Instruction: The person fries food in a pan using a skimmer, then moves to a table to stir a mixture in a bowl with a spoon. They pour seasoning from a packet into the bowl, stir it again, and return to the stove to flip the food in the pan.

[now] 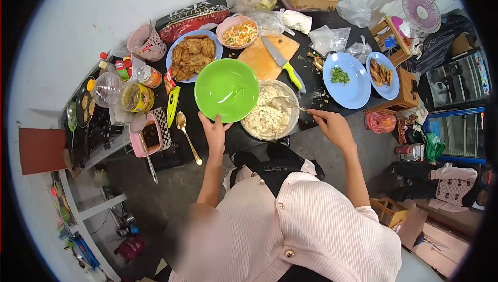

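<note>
My left hand grips the near rim of a green bowl, which is tipped toward me and looks empty but for a little residue. Beside it, a clear bowl of pale chunky batter sits at the table's near edge. My right hand pinches the handle of a metal spoon, whose head rests in the batter. Behind the bowls, a knife with a yellow-green handle lies on a wooden board. A gold spoon lies left of my left hand.
Blue plates hold fried pieces, chopped greens and browned strips. A pink bowl of shredded vegetables stands behind the board. Jars, a pink container and a pan are left. Another person is at far right.
</note>
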Demonstrator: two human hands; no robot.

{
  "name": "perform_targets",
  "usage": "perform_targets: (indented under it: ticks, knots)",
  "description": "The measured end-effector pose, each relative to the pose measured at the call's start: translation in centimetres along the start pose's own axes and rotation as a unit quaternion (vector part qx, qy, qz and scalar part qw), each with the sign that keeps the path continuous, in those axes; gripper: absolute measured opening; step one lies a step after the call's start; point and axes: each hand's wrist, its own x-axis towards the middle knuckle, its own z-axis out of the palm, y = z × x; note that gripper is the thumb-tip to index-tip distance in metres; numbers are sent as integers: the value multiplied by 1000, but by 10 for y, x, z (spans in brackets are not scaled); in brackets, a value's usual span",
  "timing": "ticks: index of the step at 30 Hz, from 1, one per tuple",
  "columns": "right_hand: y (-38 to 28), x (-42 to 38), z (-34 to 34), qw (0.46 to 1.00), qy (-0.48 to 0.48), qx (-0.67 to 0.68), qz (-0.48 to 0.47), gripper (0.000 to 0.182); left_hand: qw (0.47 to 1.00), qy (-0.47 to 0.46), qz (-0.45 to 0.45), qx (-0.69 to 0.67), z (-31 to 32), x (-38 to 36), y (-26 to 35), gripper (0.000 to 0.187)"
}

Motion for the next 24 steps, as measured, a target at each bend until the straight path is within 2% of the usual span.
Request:
perform_targets:
  ticks: [14, 20, 23, 24]
  knots:
    - [0, -5, 8, 999, 4, 23, 38, 24, 995, -39, 82, 48, 31, 0, -16, 37]
    - [0, -4, 6, 999, 10, 19, 41, 23, 997, -40, 47, 51, 33, -1, -6, 37]
    - [-2, 0, 4, 999, 4, 17, 41, 23, 999, -39, -28, 6, 28, 1, 1, 35]
    - [-4, 1, 2, 999, 0, 24, 42, 24, 999, -39, -28, 1, 24, 1, 3, 34]
